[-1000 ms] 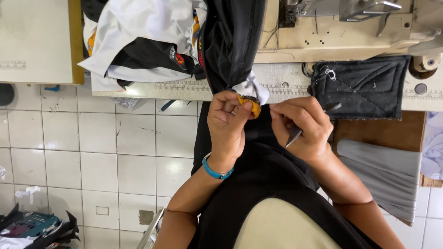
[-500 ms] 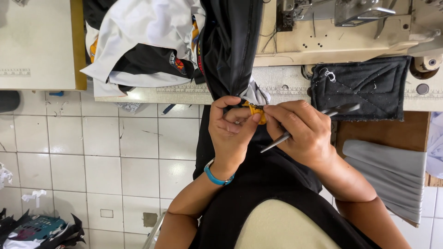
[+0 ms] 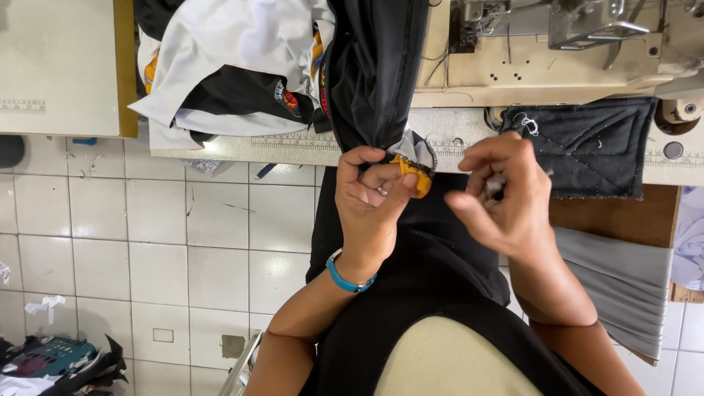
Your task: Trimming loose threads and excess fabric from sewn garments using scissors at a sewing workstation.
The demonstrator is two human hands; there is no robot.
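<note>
Left hand (image 3: 370, 202) pinches black garment (image 3: 378, 66) edge — right hand (image 3: 502, 194) grips small tool (image 3: 493, 187).

No packages, signs or screens show. The only label-like thing is a small orange tag (image 3: 418, 176) at the dark garment's (image 3: 378, 73) edge, pinched by the left hand (image 3: 370, 202) just below the tabletop (image 3: 293, 147).

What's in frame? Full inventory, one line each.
black garment: 1, black with orange-and-white edge, hanging from table, pinched by left hand
clothes pile: 1, white, black, orange, on table
sewing machine: 1, beige, on table
quilted pad: 1, black, table edge
tiled floor: white
fabric scraps: a heap, dark and teal, on floor
left hand: ring, blue wristband
right hand: small metal tool, blurred
</note>
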